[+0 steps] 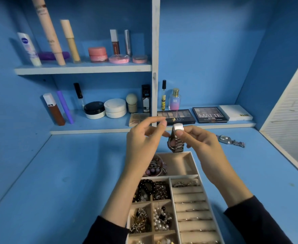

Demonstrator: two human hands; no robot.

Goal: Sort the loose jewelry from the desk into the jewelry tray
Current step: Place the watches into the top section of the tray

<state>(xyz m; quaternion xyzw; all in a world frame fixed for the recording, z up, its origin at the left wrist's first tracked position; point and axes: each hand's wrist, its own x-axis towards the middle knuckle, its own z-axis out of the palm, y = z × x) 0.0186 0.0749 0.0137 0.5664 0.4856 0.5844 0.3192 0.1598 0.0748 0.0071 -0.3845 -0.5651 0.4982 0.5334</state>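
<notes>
A metal wristwatch (176,141) hangs above the far end of the beige jewelry tray (195,166), pinched at its clasp by my right hand (200,143). My left hand (143,143) hovers just left of it with thumb and forefinger apart, not clearly touching the watch. The tray's compartments hold bead bracelets (148,190), pearl pieces (161,220), chains and several rings in the padded rolls (192,206). A second silver watch (230,140) lies loose on the blue desk at the right.
Behind the hands, a low shelf carries eyeshadow palettes (209,114), perfume bottles (174,99) and cosmetic jars (115,108). An upper shelf (83,68) holds tubes and pink pots. A white slatted panel (292,124) borders the desk at right.
</notes>
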